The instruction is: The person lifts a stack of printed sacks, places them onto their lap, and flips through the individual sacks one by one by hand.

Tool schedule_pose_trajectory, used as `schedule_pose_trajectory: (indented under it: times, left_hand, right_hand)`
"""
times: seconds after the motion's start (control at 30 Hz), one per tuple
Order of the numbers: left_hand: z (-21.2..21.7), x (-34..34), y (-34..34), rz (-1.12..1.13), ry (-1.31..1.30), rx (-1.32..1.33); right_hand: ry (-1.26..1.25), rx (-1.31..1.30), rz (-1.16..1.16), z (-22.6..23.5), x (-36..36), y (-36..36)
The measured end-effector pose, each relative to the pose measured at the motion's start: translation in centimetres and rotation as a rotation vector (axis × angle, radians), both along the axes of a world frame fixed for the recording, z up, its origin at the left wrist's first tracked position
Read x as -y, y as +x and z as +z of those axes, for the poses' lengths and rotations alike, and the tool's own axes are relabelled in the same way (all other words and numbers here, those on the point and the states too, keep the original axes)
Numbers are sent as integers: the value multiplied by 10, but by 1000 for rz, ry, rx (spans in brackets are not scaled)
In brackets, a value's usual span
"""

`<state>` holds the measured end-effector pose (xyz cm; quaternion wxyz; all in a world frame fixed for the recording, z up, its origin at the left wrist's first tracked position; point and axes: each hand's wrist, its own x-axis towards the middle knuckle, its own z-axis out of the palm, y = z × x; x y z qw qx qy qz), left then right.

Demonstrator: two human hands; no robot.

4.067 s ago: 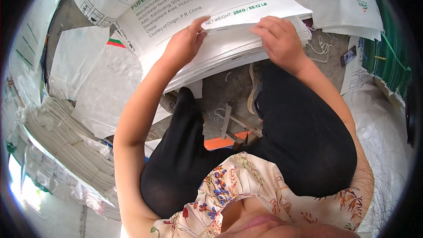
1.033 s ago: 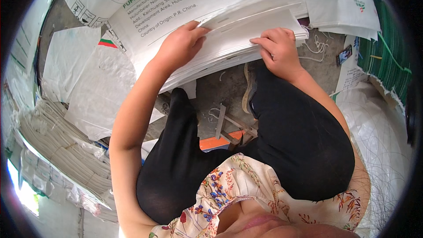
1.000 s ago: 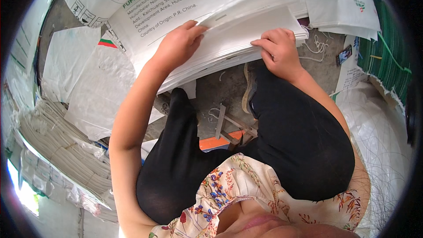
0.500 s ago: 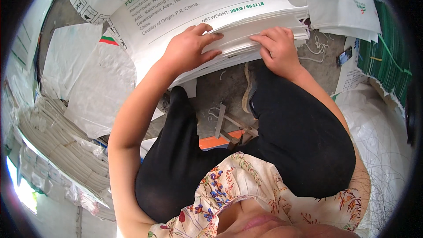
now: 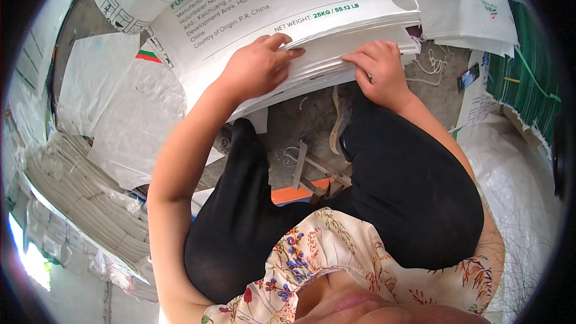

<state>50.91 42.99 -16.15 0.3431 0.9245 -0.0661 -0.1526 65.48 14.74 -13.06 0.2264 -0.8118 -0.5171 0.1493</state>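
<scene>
A stack of white printed sacks (image 5: 252,21) lies in front of me, its layered edges facing my knees. My left hand (image 5: 255,66) is at the left part of these edges, fingers bent over the upper layers and closed on them. Its thumb is partly hidden against the sacks. Farther right, my right hand (image 5: 379,72) is closed at the edge of a lower layer, its index finger and thumb at the rim. Between the hands a gap shows between the upper and lower layers.
Folded white sacks (image 5: 90,186) are piled at the left. A green bundle (image 5: 525,84) stands at the far right, near a phone (image 5: 468,77) and white string (image 5: 437,63). Below the stack, a wooden frame (image 5: 300,165) lies between my legs.
The left thumb has drawn in toward the fingers at the sack edges. My right hand has shifted very slightly down. The gap between the layers looks changed in shape.
</scene>
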Motion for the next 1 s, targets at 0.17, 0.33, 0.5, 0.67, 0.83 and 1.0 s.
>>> schedule_pose_trajectory:
  times: [0.17, 0.33, 0.5, 0.67, 0.83, 1.0]
  left_hand:
    - [0, 2, 0, 52, 3, 10]
    - [-2, 0, -1, 60, 16, 48]
    - [-1, 0, 1, 70, -5, 22]
    - [0, 1, 1, 66, 2, 59]
    - [5, -15, 10, 96, -62, -160]
    - [6, -23, 10, 200, -205, -11]
  right_hand:
    - [-21, 24, -21, -1, -5, 3]
    - [-5, -16, 3, 3, -5, 4]
    - [19, -17, 2, 1, -6, 0]
    - [27, 41, -33, 0, -12, 0]
    - [41, 8, -14, 6, -3, 3]
    - [-2, -41, 25, 4, 1, 1]
